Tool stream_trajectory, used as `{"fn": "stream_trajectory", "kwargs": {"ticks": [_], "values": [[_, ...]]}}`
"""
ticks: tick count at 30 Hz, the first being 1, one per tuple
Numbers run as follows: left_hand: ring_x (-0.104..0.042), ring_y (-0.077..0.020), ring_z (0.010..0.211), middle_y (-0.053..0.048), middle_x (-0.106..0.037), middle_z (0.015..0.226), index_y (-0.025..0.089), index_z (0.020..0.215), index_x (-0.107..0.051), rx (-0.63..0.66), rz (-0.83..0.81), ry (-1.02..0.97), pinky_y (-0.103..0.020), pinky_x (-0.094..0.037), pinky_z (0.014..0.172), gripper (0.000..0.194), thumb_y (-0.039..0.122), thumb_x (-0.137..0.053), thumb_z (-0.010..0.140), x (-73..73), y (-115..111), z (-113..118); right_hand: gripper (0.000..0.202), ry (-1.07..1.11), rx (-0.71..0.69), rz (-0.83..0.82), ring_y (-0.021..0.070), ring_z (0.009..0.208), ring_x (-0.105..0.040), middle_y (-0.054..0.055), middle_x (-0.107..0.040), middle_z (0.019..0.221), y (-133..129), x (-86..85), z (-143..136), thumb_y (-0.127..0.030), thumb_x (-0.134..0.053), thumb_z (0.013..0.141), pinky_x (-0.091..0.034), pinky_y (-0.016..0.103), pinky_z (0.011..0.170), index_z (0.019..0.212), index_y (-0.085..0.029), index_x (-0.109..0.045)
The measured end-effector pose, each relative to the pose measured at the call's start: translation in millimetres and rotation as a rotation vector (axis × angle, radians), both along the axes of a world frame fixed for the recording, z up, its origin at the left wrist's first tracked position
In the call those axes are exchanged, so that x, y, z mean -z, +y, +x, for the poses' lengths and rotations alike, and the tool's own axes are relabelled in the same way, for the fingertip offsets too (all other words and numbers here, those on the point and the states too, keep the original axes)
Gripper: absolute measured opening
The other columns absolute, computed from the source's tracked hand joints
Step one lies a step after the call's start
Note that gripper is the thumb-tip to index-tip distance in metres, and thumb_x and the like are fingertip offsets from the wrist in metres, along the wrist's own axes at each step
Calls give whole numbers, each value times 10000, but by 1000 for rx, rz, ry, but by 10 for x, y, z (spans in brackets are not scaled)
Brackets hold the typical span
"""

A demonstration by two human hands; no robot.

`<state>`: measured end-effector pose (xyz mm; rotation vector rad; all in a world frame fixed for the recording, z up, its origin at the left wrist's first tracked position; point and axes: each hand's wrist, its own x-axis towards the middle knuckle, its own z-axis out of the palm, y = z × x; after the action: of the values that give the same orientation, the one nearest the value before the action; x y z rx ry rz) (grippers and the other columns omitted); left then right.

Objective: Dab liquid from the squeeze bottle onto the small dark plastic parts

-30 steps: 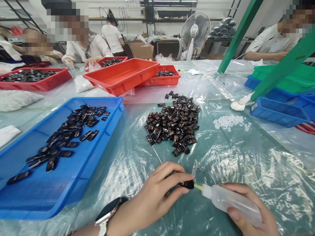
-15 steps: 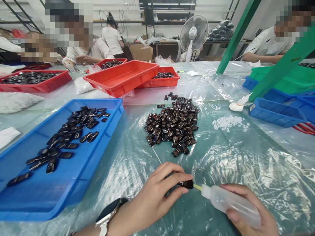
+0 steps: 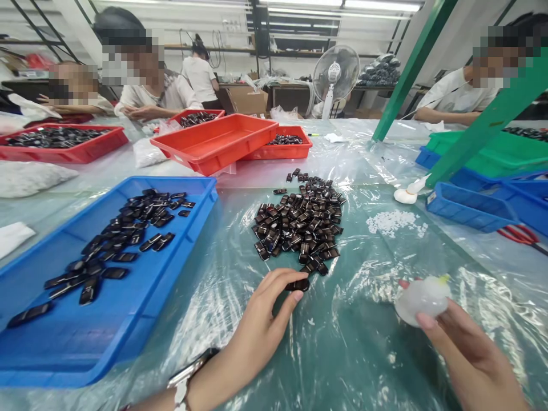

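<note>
Between thumb and fingers, my left hand pinches a small glossy black plastic piece, just in front of the near edge of a heap of similar black pieces. My right hand grips a translucent squeeze bottle at the right, its base facing me and its yellowish tip pointing away. The bottle and the held piece are well apart. Beyond the bottle lies a scatter of small white bits on the plastic-covered table.
A blue tray with more black pieces stands at the left. Red trays sit behind the heap. On the right are a blue bin, red-handled scissors and a green post. Several people sit or stand farther back.
My right hand has drawn the bottle away to the right and turned it so its tip faces away from the piece. My left hand has moved the piece left and farther from me, toward the heap.
</note>
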<state>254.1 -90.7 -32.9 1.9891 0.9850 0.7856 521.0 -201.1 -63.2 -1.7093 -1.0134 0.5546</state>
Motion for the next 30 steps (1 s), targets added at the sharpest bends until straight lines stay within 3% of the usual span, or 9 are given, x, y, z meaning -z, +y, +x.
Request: {"fn": "stream_trajectory", "kwargs": {"ticks": [3,8,11,13,16,19,23,26,30], "values": [[-600,-229,1083,-57,-615,1190,287,1209,-558,-1,-3,-10,-411,-528,894,225,267,-434,1022,-12,-13,2,363,73,-40,0,316,1188,-596,79,-678,1223,248,-13,-16,-472,-700,808,-538,386,906,1104,-277,-621],[-632,-229,1018,-54,-647,1131,284,1212,-556,-34,11,12,-401,-555,850,223,296,-453,1014,-8,-52,3,621,-80,134,9,338,1045,-605,139,-621,1160,216,-19,-180,-512,-775,695,-556,316,567,1195,-220,-550],[-630,-225,1013,-55,-634,1139,283,1218,-548,-38,13,16,-394,-556,846,227,291,-446,1016,1,-61,4,349,-253,211,12,278,968,-598,91,-609,1067,50,-108,-461,-484,-684,818,-525,283,571,1056,-249,-589],[-611,-224,1057,-61,-611,1170,276,1222,-539,-27,28,2,-398,-540,882,227,275,-437,1020,10,-60,4,171,-330,-20,59,214,866,-620,41,-635,954,4,-123,-676,-390,-576,931,-524,296,699,1059,-285,-618],[-569,-223,1122,-71,-582,1191,254,1205,-532,4,73,-13,-407,-503,944,210,236,-431,1021,23,-57,1,276,-356,-479,99,209,843,-651,42,-660,981,92,-23,-918,-235,-540,951,-524,306,724,1201,-318,-618],[-557,-213,1122,-73,-570,1189,251,1210,-521,40,116,-6,-391,-496,948,216,199,-438,1017,28,-60,-5,296,-349,-574,69,278,843,-638,91,-655,975,265,115,-992,-138,-520,896,-513,350,648,1075,-290,-701],[-554,-210,1107,-67,-567,1175,261,1208,-510,64,150,6,-384,-496,941,216,190,-440,1016,29,-72,-9,213,-174,-533,56,303,907,-609,111,-628,984,377,121,-926,-169,-541,875,-494,367,690,946,-272,-714],[-555,-216,1094,-69,-568,1167,263,1209,-500,85,175,20,-385,-504,920,211,200,-436,1018,26,-83,-10,148,90,-512,37,214,795,-607,72,-605,931,353,-6,-884,-292,-532,938,-490,319,699,919,-263,-676],[-526,-233,1127,-88,-568,1177,234,1249,-477,159,340,54,-397,-484,943,257,152,-429,1010,26,-92,-13,230,535,-473,-5,158,637,-564,9,-569,714,320,-170,-930,-440,-546,945,-488,273,596,882,-237,-634]]}}
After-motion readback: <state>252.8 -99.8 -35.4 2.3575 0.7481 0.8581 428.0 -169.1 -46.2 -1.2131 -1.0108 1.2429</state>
